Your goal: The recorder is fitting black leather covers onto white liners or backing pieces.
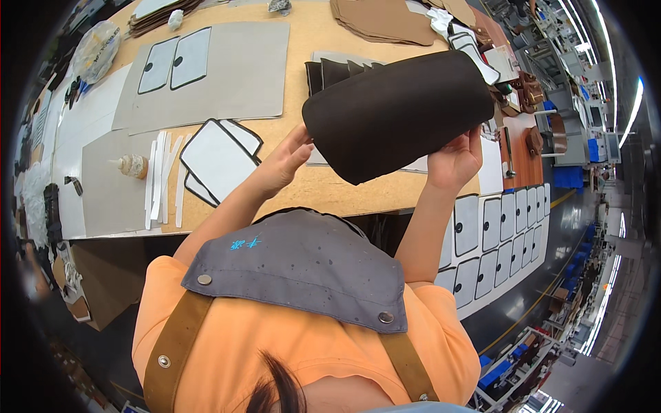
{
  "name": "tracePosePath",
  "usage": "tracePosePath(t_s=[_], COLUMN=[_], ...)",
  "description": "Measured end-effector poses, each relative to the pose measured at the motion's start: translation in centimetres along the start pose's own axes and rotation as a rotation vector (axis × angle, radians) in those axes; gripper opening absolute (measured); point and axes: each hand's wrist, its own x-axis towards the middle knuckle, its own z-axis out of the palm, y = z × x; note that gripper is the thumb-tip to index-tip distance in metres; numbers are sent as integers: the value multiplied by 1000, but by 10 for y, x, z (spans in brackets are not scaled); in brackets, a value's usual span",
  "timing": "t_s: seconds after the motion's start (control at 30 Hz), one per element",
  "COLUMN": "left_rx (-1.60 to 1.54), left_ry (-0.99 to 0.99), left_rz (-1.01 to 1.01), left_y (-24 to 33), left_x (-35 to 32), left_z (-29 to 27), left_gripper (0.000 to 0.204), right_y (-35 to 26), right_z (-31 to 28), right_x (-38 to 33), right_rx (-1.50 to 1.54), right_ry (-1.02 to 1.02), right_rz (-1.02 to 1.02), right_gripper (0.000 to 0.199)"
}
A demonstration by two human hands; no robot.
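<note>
Head view. Long tan wooden counter (323, 186) runs across the frame, crowded. Large grey cardboard sheet (241, 76) lies at upper centre, two grey rounded panels with dark edging (173, 63) on its left part. Nearer the person: white rounded panels with black edging (219, 160), stacked and overlapping, and just left of them a bunch of narrow white strips (163, 180). A small glue bottle with a crusted tip (132, 165) lies on a second grey sheet beside the strips. Stack of flat brown leather pieces (385, 20) at the far edge. Rows of more grey rounded panels (497, 237) sit on a surface to the right, below counter level.

Held up above the counter, clear of it: a large dark brown leather piece curled into a tube shape (403, 110), partly hiding a fan of dark cut pieces behind it. Left hand (282, 165): fingers loosely spread, tips touching the roll's lower left end. Right hand (453, 162): fingers closed on the roll's lower right edge.

No containers visible.
</note>
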Motion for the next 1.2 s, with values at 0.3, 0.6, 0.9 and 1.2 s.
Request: tracePosePath(t_s=[0.3,0.6,0.9,1.2], left_rx=[443,1396,899,615], left_ry=[243,-62,213,134], left_rz=[68,300,53,3], left_y=[83,92,93,94], left_x=[17,-1,-28,-27], left_z=[-1,1,-38,-34], left_gripper=[23,24,19,13], right_y=[41,108,98,98], right_z=[-32,8,7,4], right_x=[-9,-12,-24,-23], right_rx=[-1181,-1295,-1073,-1250], right_ry=[245,-403,-232,-285], right_rz=[-344,147,232,138], right_gripper=[31,26,13,7])
